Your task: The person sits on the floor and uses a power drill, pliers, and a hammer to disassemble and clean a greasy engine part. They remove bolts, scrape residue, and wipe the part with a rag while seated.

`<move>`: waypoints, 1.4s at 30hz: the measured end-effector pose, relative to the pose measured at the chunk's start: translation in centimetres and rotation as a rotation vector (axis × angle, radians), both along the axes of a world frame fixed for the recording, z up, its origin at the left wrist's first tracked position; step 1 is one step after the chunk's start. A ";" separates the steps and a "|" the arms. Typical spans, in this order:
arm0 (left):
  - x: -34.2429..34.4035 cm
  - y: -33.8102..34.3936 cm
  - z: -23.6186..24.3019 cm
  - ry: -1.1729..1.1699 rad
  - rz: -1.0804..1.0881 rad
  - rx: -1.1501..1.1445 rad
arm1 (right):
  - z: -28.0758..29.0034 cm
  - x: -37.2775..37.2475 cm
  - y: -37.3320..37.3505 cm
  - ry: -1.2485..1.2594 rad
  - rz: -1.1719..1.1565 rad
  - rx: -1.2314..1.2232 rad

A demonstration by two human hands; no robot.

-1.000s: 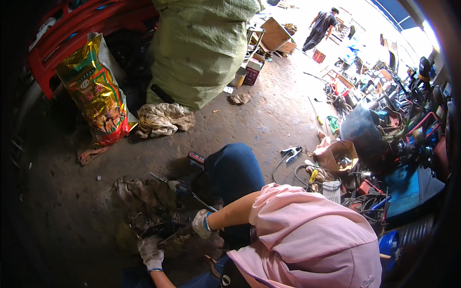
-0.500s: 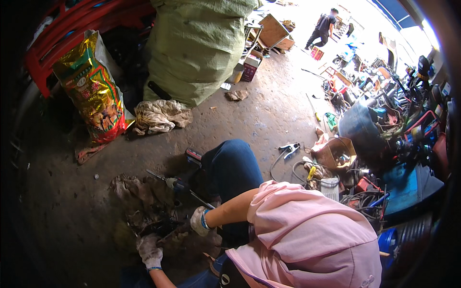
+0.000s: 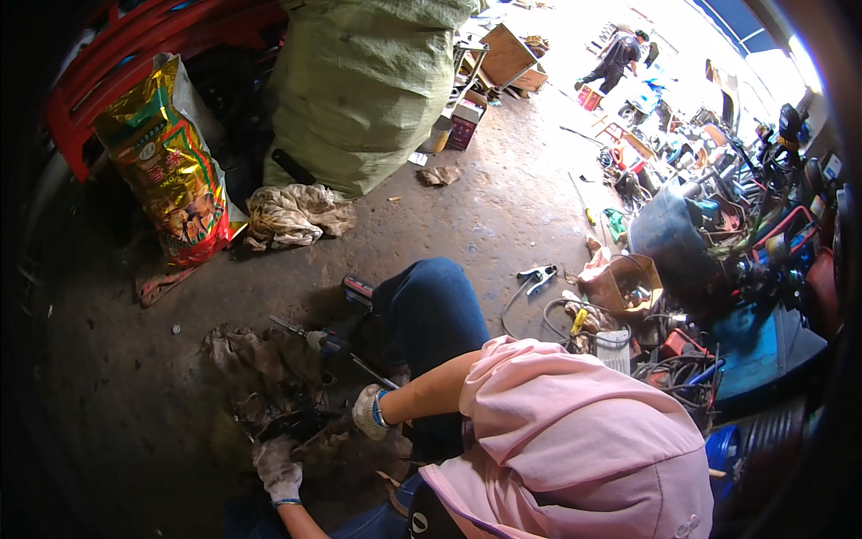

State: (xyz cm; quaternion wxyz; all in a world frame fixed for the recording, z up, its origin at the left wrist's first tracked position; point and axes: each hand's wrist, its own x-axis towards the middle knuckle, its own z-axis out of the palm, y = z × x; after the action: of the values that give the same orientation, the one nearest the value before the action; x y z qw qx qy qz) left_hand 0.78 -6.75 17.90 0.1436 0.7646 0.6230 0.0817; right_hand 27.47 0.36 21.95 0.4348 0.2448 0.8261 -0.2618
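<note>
A dark, greasy-looking part (image 3: pixel 292 404) lies low on the floor in front of the person, on a crumpled brown cloth (image 3: pixel 235 355). Its shape is lost in shadow, so which pieces of it are fitted or loose cannot be told. The work on it appears to be under way rather than finished, since both hands are down at it; how much is done and how much is left does not show.

The left hand (image 3: pixel 277 463), in a pale, soiled knit glove, is at the near side of the part with its fingers bent; whether they close on anything is unclear. The right hand (image 3: pixel 369 411), gloved likewise, is just to the right of the part. Its fingers are mostly hidden, so its opening and any hold cannot be made out. A thin dark bar (image 3: pixel 314 437) seems to run between the two hands.

Beyond the part, a drill-like tool (image 3: pixel 325 342) lies with its long bit pointing away to the left, apart from both hands. A metal rod (image 3: pixel 371 370) lies between it and the right hand, near the denim-covered knee (image 3: pixel 438 296).

Farther off are a black-and-white clamp (image 3: pixel 540 277), an open carton (image 3: pixel 620 286), a wadded cloth (image 3: pixel 296 216), a gold bag (image 3: pixel 166 171) and a big pale-green sack (image 3: pixel 368 99). Another person (image 3: pixel 618 58) bends in the bright background.
</note>
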 end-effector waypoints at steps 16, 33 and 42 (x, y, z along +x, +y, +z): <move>0.4 0.0 1.0 0.074 0.017 -0.081 | -3.6 -0.6 0.3 -0.014 -0.040 -0.005; -0.6 -0.4 -1.7 0.093 0.011 -0.042 | 0.1 -0.1 0.2 0.022 -0.010 0.010; -2.4 0.2 0.2 0.109 0.046 -0.191 | 4.5 1.9 2.2 0.111 -0.230 -0.060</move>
State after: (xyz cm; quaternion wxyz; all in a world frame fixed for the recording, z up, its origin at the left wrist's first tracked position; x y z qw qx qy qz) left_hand -1.62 -6.56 18.10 0.1800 0.7361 0.6524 -0.0164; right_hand 29.35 2.53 26.49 0.3628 0.3100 0.8071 -0.3477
